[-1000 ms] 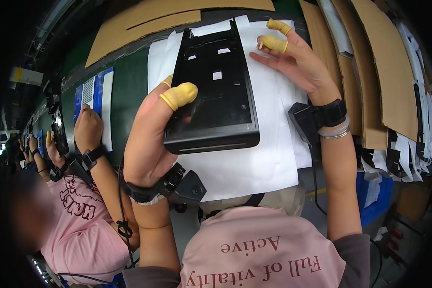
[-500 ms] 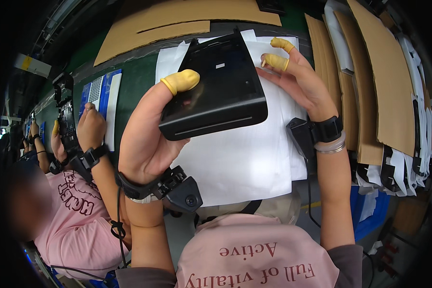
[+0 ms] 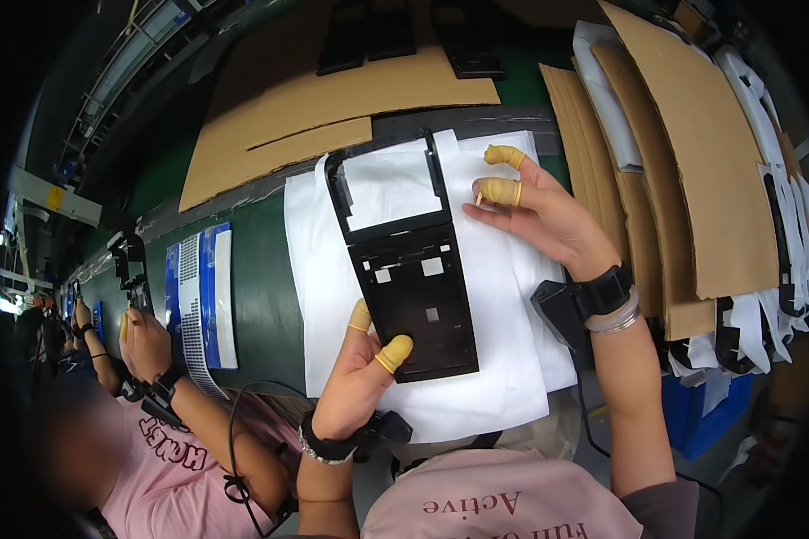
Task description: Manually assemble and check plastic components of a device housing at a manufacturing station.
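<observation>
My left hand [image 3: 361, 382] grips the lower left of a black plastic housing [image 3: 413, 305], with a yellow-cotted thumb lying on its face. The housing is a long panel with small square cut-outs, and its far end is an open frame. It is held above white sheets [image 3: 512, 359]. Right of the housing and apart from it is my right hand [image 3: 544, 211], yellow cots on two of its fingers. One cotted finger is bent away from the others. A tiny pale piece shows at the closed fingertips below it, too small to name.
Cardboard sheets [image 3: 288, 148] lie across the far table, with black parts [image 3: 472, 58] on them. Upright cardboard [image 3: 692, 162] stands along the right. On the left lies a blue and white pack [image 3: 211, 296]. A co-worker's hand [image 3: 146, 346] holds a black frame [image 3: 133, 269].
The housing has turned in my left hand, now showing its cut-outs and open frame end, and has moved lower in view. My left grip has shifted; my right hand keeps its pose.
</observation>
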`<state>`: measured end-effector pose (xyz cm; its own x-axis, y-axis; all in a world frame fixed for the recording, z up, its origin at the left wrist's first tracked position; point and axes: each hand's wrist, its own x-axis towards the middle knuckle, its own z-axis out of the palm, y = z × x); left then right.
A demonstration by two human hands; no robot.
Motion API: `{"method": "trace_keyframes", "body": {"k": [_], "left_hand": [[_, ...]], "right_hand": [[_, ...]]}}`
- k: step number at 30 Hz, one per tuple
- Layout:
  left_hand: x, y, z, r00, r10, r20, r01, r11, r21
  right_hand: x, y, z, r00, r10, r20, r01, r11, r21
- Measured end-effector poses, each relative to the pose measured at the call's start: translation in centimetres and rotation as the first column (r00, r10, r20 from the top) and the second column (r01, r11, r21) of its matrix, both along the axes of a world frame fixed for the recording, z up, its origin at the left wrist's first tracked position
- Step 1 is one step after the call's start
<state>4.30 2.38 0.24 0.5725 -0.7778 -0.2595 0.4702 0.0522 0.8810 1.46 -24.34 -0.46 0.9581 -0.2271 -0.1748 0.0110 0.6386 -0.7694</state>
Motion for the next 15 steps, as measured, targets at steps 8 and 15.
{"method": "trace_keyframes", "body": {"k": [8, 15], "left_hand": [[-0.1, -0.6, -0.2, 0.999, 0.044, 0.032, -0.044, 0.999, -0.001], [-0.4, -0.6, 0.2, 0.996, 0.094, 0.01, -0.094, 0.996, -0.004]], "right_hand": [[0.1, -0.3, 0.4, 1.0, 0.028, 0.003, -0.028, 0.998, -0.055], [-0.7, 1.2, 3.0, 0.944, -0.026, 0.328, 0.159, 0.909, -0.385]]}}
